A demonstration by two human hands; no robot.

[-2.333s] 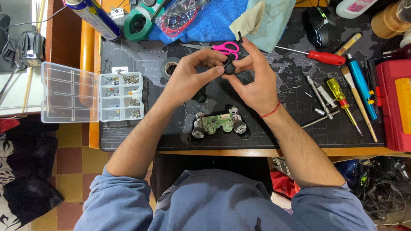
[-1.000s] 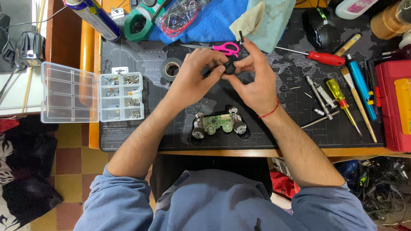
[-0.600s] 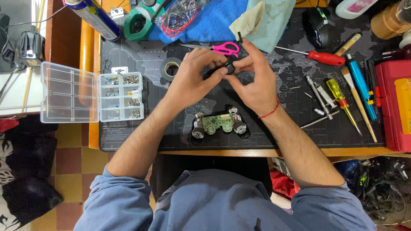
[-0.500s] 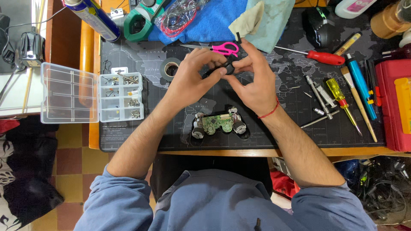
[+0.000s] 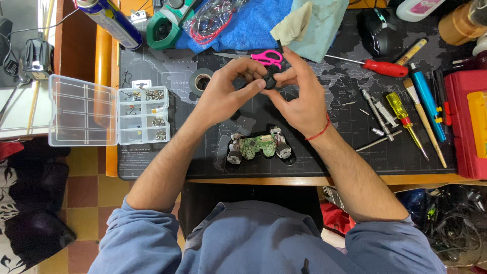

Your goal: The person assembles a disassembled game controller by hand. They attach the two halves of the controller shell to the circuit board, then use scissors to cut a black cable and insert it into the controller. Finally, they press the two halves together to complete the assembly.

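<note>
A black mat (image 5: pixel 203 162) printed with a pale world map is seen under the tools. Scissors (image 5: pixel 266 56) are shown with pink handles; one screwdriver (image 5: pixel 384 67) has a red handle, another (image 5: pixel 396 105) a yellow one. A green circuit board (image 5: pixel 256 146) is flanked by silvery parts. The small part (image 5: pixel 270 81) pinched between both hands appears black, though little is visible. A red thread (image 5: pixel 320 133) is worn at one wrist.

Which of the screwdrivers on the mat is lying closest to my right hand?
The red-handled screwdriver. Its thin shaft points toward the right hand and ends near it, just beyond the fingers, while the yellow-handled screwdriver lies farther out to the right among the other tools.
</note>
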